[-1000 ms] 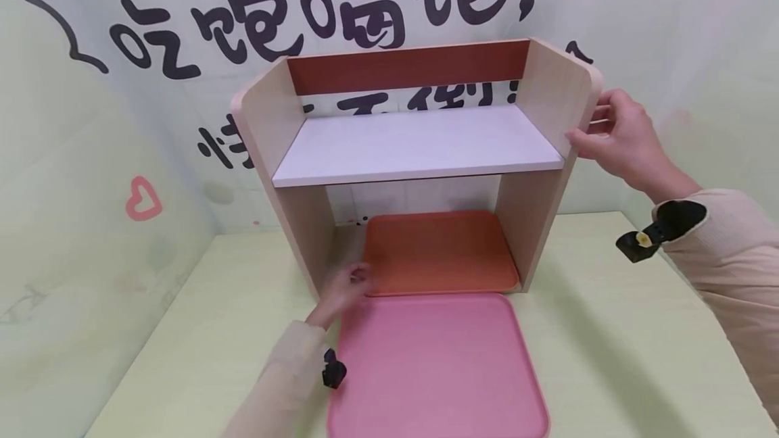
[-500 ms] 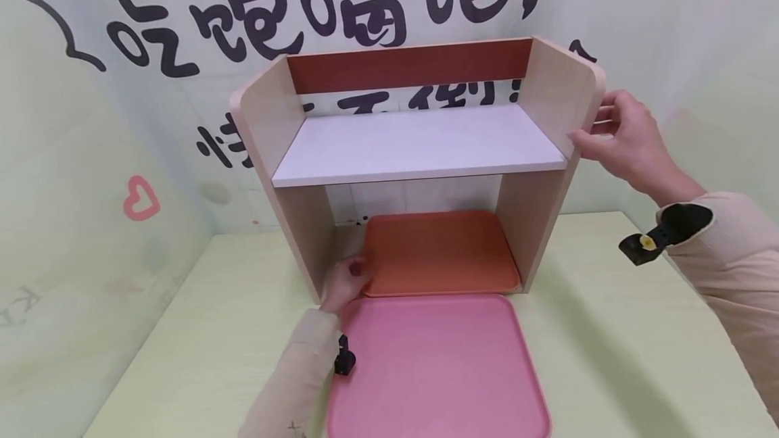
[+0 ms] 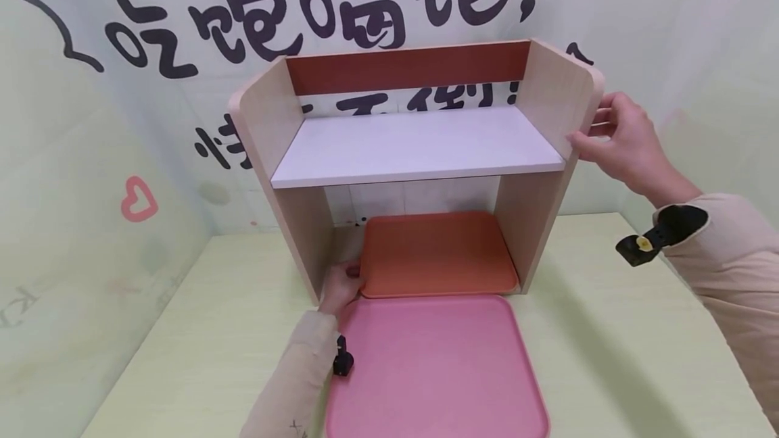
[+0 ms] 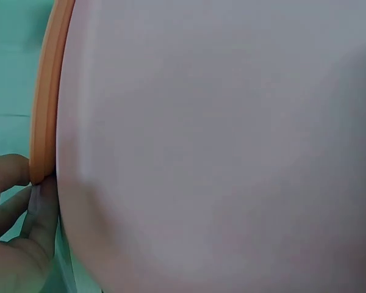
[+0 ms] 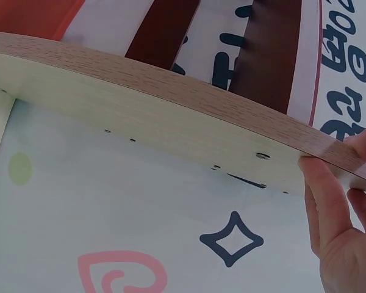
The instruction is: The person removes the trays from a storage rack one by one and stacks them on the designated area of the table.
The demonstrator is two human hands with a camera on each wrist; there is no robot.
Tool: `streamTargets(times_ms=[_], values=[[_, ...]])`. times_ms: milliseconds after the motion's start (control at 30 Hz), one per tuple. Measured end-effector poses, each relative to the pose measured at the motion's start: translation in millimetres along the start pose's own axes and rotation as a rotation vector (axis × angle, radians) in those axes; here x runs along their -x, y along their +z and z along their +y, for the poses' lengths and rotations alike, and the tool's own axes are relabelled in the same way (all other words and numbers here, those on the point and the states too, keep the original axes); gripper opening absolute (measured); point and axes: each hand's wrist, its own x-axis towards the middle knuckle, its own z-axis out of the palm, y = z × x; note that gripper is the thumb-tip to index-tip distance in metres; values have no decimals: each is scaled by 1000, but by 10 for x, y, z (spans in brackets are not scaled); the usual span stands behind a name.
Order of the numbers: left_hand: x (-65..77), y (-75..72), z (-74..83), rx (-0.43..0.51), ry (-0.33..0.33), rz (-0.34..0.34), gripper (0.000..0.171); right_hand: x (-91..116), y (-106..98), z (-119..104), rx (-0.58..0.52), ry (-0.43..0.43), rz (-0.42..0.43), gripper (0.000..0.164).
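A small two-level desktop shelf [image 3: 420, 144] with wood-grain sides and a white board stands on the table. Its right side panel [image 5: 171, 104] is gripped at the front edge by my right hand [image 3: 627, 144], thumb on one face and fingers on the other. An orange tray [image 3: 438, 255] lies flat in the lower compartment. My left hand [image 3: 341, 287] is at its front left corner; in the left wrist view the fingertips [image 4: 43, 189] pinch the orange rim. A pink tray [image 3: 435, 363] lies directly in front of the orange one, filling most of the left wrist view.
The pale table [image 3: 201, 343] extends on both sides of the trays. Behind the shelf hangs a white wall sheet [image 3: 176, 107] with large black characters. The shelf's left side panel [image 3: 298, 235] stands close beside my left hand.
My left hand has come in from the front left, first blurred in motion, and settled on the orange tray's front left corner. My right hand has kept its grip on the shelf.
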Motion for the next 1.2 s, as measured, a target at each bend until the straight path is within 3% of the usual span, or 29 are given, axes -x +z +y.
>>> streamTargets(times_ms=[300,433,533,667,767,1000,1200], values=[[35,-52,-25,16,-24,-35,25,-18,35,-16,4,-4,-6,52],[61,-96,-6,77,-31,-68,27,-22,34,-26,15,2,-5,52],[89,-126,-21,104,-2,-80,28,-27,32,-30,23,5,-4,53],[164,-163,-55,64,59,-66,26,-38,40,-32,13,2,-7,52],[249,-182,-59,66,65,-71,27,-38,50,-24,-2,-3,-10,51],[461,-173,24,144,-49,-174,41,-4,31,16,-2,-6,-7,51],[610,-161,125,175,-122,-215,54,-10,-4,11,10,-5,2,51]])
